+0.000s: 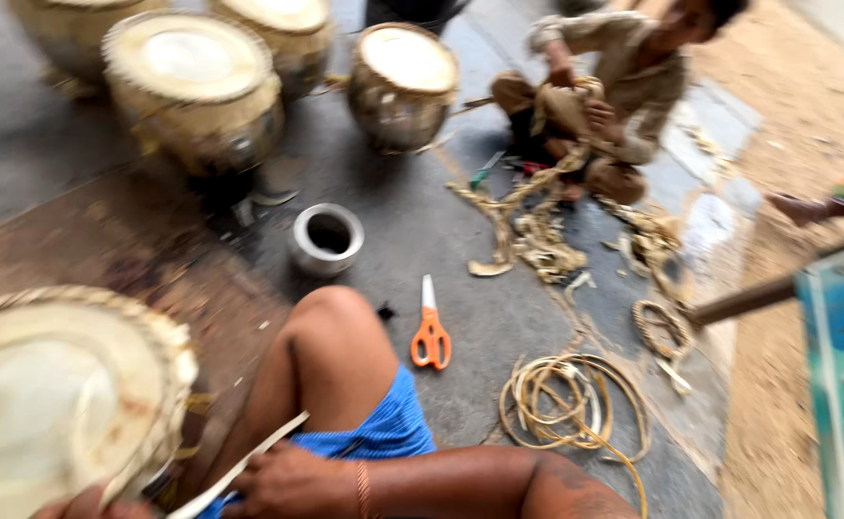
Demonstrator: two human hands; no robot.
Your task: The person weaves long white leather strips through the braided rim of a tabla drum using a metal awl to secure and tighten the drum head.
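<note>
**Strip in hand beside a drum**

The right hand is curling shut around a pale strip, the fingers folding over it near its lower end while the rest of it is slanting up and to the right, across the bare knee. The left hand is showing only as a knuckle or two at the bottom edge, just left of the right one; whether it is spread or closed cannot be told, though it is lying against the underside of a drum. That drum, with a pale skin and a plaited rim, is sitting directly left of both hands, touching the strip's lower end.

Up and to the right of the right hand, orange scissors are lying on the floor, near the knee. Farther right, a coil of pale cord is resting flat. Above the knee, a steel pot is standing upright. Well beyond the hands, more drums are standing in a group, and another person is sitting on the ground, handling twisted rope.
</note>
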